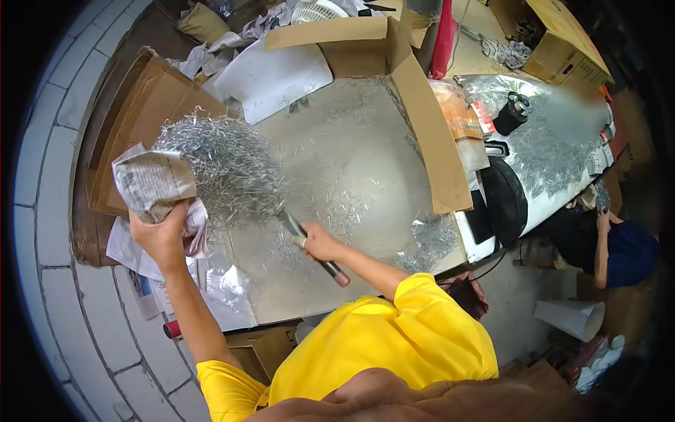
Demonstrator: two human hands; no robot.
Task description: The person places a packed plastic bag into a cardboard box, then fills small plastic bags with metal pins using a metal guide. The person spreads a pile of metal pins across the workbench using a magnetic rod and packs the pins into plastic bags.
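My left hand (160, 235) is wrapped round the lower part of a crumpled newsprint bundle (153, 179), held upright beside a heap of thin silvery metal pieces (221, 165). In my right hand (321, 243) is a dark-handled tool (332, 268) with a reddish end. Its metal head touches the right edge of the heap; the exact shape of the head is unclear. Loose metal pieces lie scattered over the grey work surface (316, 151), which has cardboard walls (432, 133) at its back and right.
A white sheet (278, 77) lies at the back. To the right are a black spray-type container (512, 114), a black pouch (508, 200) and a plastic-covered surface with more metal pieces. Another person (629, 246) is at far right. Clear plastic (225, 285) lies at the front left.
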